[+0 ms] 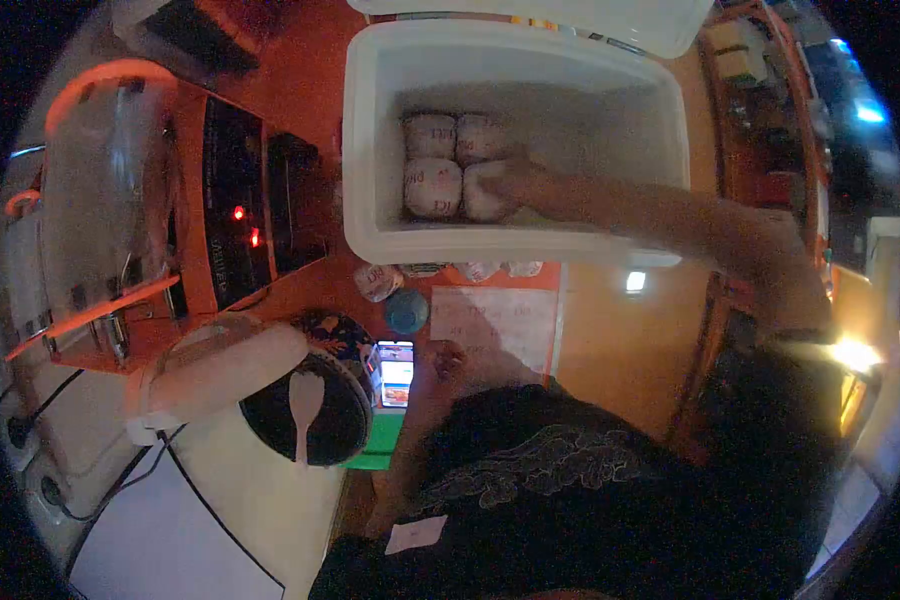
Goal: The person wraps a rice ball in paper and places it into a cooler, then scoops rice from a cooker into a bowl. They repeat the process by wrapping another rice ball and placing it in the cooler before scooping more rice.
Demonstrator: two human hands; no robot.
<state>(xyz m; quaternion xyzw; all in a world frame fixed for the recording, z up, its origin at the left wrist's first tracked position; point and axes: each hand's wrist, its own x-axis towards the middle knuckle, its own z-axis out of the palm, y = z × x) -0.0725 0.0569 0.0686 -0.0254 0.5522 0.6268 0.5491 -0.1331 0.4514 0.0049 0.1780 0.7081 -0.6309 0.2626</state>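
Note:
My right hand (pixel 510 181) reaches into a white cooler box (pixel 362 140) from the right, its fingers closed around the near right one of several paper-wrapped rice packs (pixel 433 187). The packs stand together at the left of the box, and red print on them reads partly "RICE". My left hand (pixel 442 362) is low beside a lit phone (pixel 396 374). Its fingers are dark and look curled; whether they touch the phone or hold anything does not show.
The box's lid (pixel 570 18) stands open behind it. More wrapped packs (pixel 376 281) and a blue round lid (pixel 406 311) lie before the box, near a printed sheet (pixel 500 315). At left are a dark pot (pixel 270 410) with a pale rice paddle (pixel 306 405) and a black appliance (pixel 235 200).

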